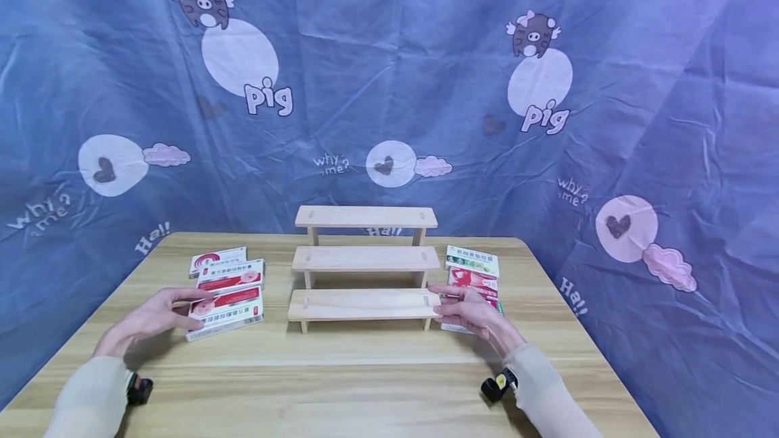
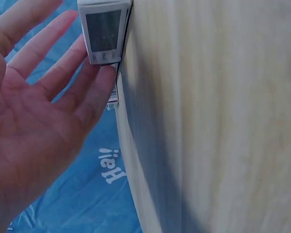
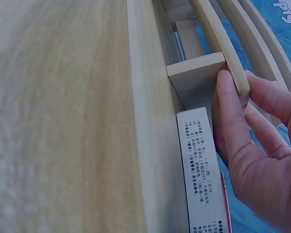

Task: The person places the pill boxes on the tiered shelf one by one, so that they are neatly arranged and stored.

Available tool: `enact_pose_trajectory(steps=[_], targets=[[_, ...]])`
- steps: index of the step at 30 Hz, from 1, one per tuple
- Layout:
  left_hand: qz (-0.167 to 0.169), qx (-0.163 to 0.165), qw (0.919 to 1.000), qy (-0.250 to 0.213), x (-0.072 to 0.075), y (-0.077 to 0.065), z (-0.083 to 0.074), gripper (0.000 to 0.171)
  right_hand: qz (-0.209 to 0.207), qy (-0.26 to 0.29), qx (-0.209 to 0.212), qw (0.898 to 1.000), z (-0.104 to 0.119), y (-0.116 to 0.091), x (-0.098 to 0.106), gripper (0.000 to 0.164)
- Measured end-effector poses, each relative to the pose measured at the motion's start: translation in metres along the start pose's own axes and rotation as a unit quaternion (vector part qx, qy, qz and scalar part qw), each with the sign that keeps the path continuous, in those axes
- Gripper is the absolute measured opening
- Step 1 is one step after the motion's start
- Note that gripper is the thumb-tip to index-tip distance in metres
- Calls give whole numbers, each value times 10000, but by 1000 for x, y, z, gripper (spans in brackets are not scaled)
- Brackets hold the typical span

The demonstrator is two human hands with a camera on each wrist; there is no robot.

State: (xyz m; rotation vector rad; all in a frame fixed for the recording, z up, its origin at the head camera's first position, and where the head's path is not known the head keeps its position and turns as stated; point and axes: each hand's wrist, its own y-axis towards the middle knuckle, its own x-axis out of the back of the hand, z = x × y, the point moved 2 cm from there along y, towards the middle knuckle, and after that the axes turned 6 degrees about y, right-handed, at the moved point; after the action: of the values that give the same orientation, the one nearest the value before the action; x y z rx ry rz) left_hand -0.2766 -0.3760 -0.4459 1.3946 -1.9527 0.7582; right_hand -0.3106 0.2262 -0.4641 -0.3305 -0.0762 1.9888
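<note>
A three-tier wooden display stand [image 1: 365,304] stands at the middle of the table. My right hand [image 1: 477,314] pinches the right end of its lowest board, thumb and fingers on either side of the edge, as the right wrist view shows [image 3: 262,141]. On the left, my left hand [image 1: 152,316] is at the nearest red-and-white medicine box [image 1: 234,309], its fingers extended. In the left wrist view those fingers lie loosely beside the end of a box [image 2: 104,34]; whether they touch it I cannot tell.
Behind the left box lie a red-and-white box [image 1: 231,276] and a white one with pink rings [image 1: 216,260]. Right of the stand, a green-and-white box [image 1: 471,259] and a red box [image 1: 471,279] lie with others partly hidden by my hand. A blue curtain [image 1: 389,86] hangs behind the table [image 1: 341,384].
</note>
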Motion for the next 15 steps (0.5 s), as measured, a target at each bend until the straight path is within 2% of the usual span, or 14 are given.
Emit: enact_pose_trajectory(steps=[8, 15], targets=[[338, -149, 9993, -79, 1, -3, 4, 82, 179, 351, -15, 9992, 1, 2, 0, 58], [782, -220, 9954, -512, 0, -5, 1, 89, 123, 352, 10, 9993, 0, 3, 1, 56]])
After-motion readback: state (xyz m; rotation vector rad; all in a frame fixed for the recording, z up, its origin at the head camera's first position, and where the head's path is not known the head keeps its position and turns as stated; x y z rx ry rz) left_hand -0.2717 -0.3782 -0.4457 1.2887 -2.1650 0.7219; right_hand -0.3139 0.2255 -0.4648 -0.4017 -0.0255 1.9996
